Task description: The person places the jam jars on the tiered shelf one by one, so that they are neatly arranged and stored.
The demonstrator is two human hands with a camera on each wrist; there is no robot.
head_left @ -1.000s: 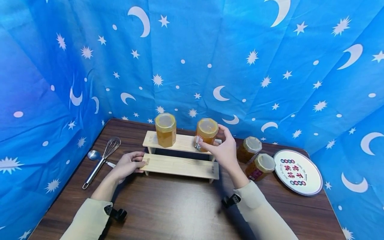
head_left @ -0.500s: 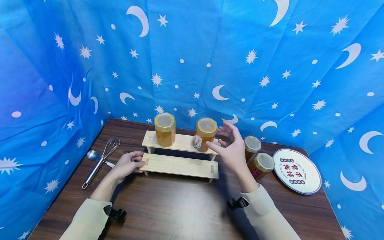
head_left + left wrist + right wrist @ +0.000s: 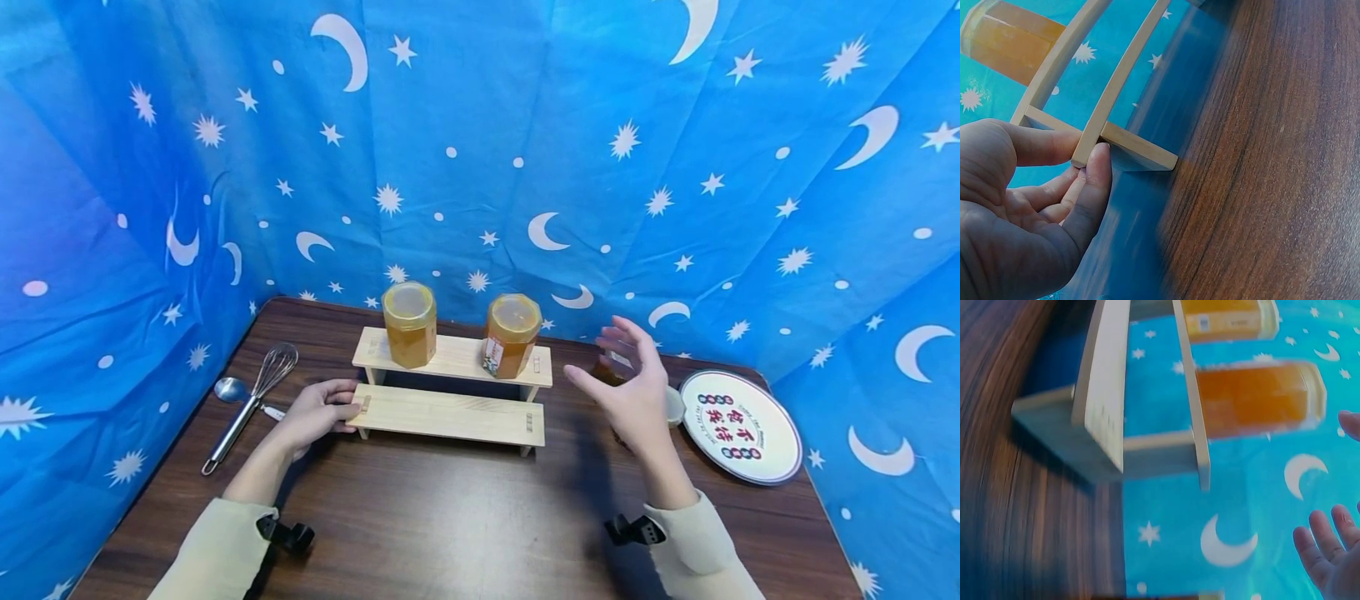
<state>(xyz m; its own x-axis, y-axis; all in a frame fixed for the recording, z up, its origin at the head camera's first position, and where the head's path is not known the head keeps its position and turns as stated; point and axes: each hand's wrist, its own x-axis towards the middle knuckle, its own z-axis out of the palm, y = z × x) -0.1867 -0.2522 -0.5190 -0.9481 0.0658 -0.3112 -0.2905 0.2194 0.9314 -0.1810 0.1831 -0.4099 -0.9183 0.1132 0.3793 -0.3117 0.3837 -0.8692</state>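
Note:
A two-step wooden rack point(image 3: 450, 414) stands on the table. My left hand point(image 3: 317, 414) pinches the left end of its lower step, the thumb and index finger point(image 3: 1054, 145) at the board's edge in the left wrist view. On the upper step stand two jars of amber honey, a left jar point(image 3: 410, 327) and a right jar point(image 3: 512, 337) with a label. To the right of the rack, my right hand point(image 3: 633, 396) is in the air, fingers spread and holding nothing. Behind it, two more jars are mostly hidden; a bit of one lid point(image 3: 674, 407) shows.
A white plate point(image 3: 780, 442) with red lettering lies at the far right. On the left are a whisk point(image 3: 258, 400), a spoon point(image 3: 231, 389) and a white handle end point(image 3: 273, 412). A blue star-patterned cloth point(image 3: 450, 167) hangs behind the dark wooden table point(image 3: 450, 533).
My right hand has let go of the right jar on the upper step and moved right, over the other two jars. The left hand keeps its hold on the rack.

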